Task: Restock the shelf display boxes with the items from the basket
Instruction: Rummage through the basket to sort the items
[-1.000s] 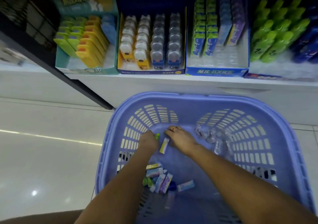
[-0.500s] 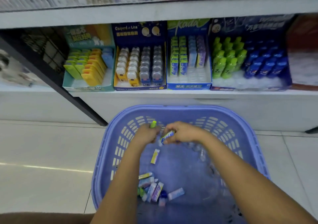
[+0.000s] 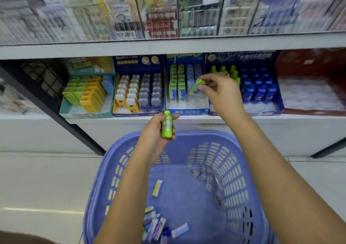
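Both outstretched: left hand (image 3: 152, 134) grips bottle (image 3: 166, 126), right hand (image 3: 223, 92) pinches packet (image 3: 196, 87).

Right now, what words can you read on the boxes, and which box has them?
"Gaspard et Lisa": on the dark blue display box.
Chinese print on the light blue box front: too blurred.
Label on the green bottle and the upper shelf packs: too blurred to read.
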Demonstrator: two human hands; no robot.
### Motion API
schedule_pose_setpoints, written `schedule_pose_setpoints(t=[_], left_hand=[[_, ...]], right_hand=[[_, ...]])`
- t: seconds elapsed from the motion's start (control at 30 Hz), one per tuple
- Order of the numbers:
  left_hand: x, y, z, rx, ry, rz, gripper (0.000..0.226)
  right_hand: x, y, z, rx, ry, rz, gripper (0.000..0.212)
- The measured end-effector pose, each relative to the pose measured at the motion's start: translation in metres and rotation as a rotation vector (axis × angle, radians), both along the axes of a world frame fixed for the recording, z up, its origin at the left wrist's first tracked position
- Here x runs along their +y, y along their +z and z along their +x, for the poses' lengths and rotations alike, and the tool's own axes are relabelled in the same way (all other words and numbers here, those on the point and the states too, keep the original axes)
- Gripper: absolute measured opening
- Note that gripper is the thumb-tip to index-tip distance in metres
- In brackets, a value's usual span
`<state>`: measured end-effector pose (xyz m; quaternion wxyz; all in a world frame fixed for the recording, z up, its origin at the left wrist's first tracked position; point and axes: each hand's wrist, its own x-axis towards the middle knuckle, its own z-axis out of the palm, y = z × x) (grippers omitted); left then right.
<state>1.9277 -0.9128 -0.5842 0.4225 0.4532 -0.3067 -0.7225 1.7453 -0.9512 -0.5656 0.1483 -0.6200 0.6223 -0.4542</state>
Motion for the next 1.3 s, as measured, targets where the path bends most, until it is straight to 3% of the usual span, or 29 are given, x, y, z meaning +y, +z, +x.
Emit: schedule_pose_setpoints(t=[0.23,0.4,0.67,0.83,0.97,1.07,1.2,1.3], left_hand=[[-0.011,-0.005,0.004,0.067,0.103,-0.019,0.031],[-0.018,-0.011,0.015,-0.115,0.143,-0.132,0.022],[-0.018,-0.014,0.025,-0.092,0.174,-0.179,0.030],[-0.019,-0.014,0.031,-0.048,0.155,-0.196,0.022],[-0.019,-0.012,0.032,-0.014,0.117,-0.193,0.036],[-0.015,-0.010,0.028,0.008,0.089,-0.212,0.035],[-0.011,-0.005,0.014,-0.107,0.101,-0.341,0.029],[-0.008,0.001,-0.002,-0.168,0.068,-0.439,0.031]], right_hand=[[-0.031,0.002,0.008,-0.091,0.088,0.014,0.012],[-0.032,-0.002,0.025,-0.132,0.185,0.026,0.014],[-0.026,-0.028,0.048,0.044,0.169,-0.014,0.011],[-0.027,-0.028,0.052,0.161,0.132,-0.037,0.011],[-0.029,-0.022,0.051,0.202,0.128,0.056,0.015],[-0.020,-0.011,0.048,0.073,0.121,0.061,0.018],[0.009,0.008,0.041,-0.381,0.283,0.200,0.005],[0.028,0.017,0.030,-0.432,0.284,0.200,0.013]])
